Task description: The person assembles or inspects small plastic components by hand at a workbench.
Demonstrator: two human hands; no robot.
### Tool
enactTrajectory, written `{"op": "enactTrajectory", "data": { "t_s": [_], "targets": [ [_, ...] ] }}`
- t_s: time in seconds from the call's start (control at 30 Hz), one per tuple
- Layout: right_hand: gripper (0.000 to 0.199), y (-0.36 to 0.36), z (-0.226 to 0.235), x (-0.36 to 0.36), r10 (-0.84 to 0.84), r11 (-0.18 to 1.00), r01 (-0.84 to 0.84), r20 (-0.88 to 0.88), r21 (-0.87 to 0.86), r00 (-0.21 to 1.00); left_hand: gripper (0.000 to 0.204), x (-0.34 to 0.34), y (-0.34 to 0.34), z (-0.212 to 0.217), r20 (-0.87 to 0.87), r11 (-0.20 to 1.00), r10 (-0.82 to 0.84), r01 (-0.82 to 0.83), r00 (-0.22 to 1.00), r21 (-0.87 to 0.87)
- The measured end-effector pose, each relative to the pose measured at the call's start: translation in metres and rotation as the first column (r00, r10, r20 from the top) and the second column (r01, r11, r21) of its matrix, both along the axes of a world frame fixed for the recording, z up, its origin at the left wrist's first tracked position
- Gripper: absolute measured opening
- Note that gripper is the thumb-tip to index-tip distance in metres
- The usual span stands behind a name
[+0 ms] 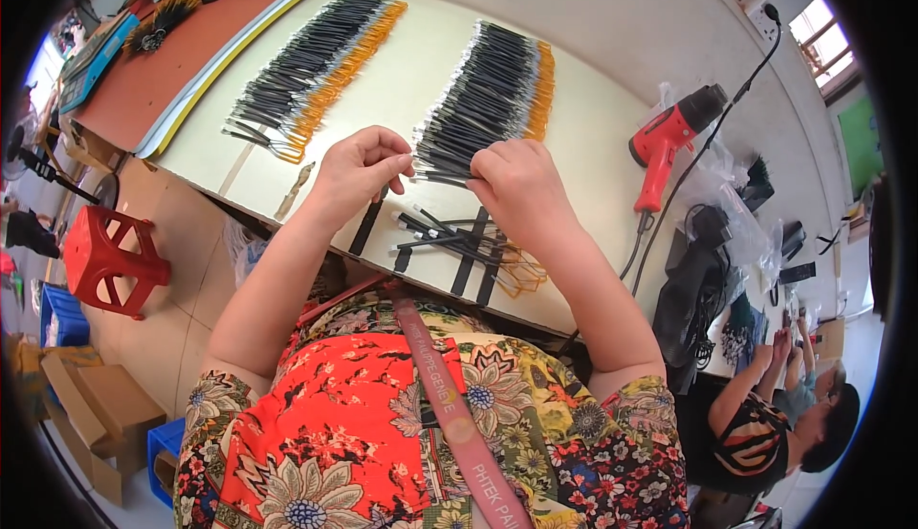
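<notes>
Two slanted rows of short black cables with white tips and orange wire loops lie on the pale table: a left row (308,75) and a right row (483,89). At the near end of the right row, my left hand (361,170) is closed in a pinch beside the white tips; what its fingertips hold is too small to make out. My right hand (521,185) is closed over the black cables there, its fingers pinching one; its loop is hidden under the hand. Between my forearms lies a loose pile of similar cables (445,234), loops toward the right.
A red heat gun (660,146) stands at the right, its cord trailing to the table edge. Black tape strips (466,266) mark the near edge. A reddish-brown board (206,41) lies at the left. A red stool (113,256) is on the floor; other people sit at the right.
</notes>
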State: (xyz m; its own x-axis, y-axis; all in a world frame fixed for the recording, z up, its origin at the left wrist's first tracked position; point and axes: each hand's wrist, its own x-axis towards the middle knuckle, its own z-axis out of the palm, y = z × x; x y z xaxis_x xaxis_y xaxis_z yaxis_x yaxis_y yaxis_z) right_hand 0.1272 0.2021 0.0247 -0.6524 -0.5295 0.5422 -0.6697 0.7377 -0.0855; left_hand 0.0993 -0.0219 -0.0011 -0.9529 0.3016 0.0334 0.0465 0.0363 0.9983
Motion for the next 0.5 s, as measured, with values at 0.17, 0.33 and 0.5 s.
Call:
{"op": "enactTrajectory", "data": {
  "t_s": [0.17,0.33,0.5],
  "targets": [
    [0.016,0.0018,0.0002,-0.0015,-0.029,0.999,0.029,-0.044,0.015,0.999,0.012,-0.0019,-0.0051,-0.0014,0.000,0.997,0.034,-0.034,0.999,-0.070],
    [0.017,0.0014,-0.0004,-0.0015,-0.025,0.999,0.024,-0.031,-0.021,0.999,0.013,-0.0019,-0.0055,-0.0025,0.009,0.998,0.031,-0.031,0.999,-0.061],
    [0.018,0.0035,-0.0046,-0.0050,-0.030,0.999,0.030,-0.021,-0.020,0.999,0.018,-0.0009,-0.0051,-0.0014,0.051,0.996,0.036,-0.032,0.998,-0.080]
  ]
}}
